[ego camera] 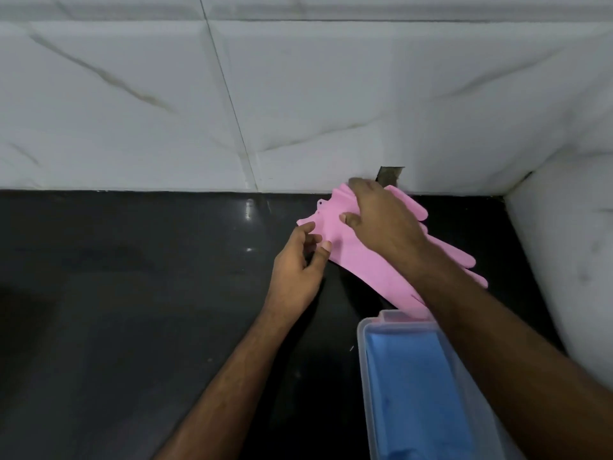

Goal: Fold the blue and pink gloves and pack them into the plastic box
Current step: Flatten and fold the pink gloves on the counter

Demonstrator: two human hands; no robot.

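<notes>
Nearest, the clear plastic box [364,356] sat on the black counter [116,293] w/ blue gloves [414,386] already inside. Just beyond, pink gloves [361,267] lay flat near the tiled wall [298,94]. Left hand [298,263] pinched their cuff edge btwn thumb & fingers; right hand [381,220] pressed down on them, fingers spread.

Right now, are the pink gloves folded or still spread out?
Spread out. The pink gloves lie flat on the counter, fingers extended, under the right hand; the left hand pinches the cuff.
</notes>
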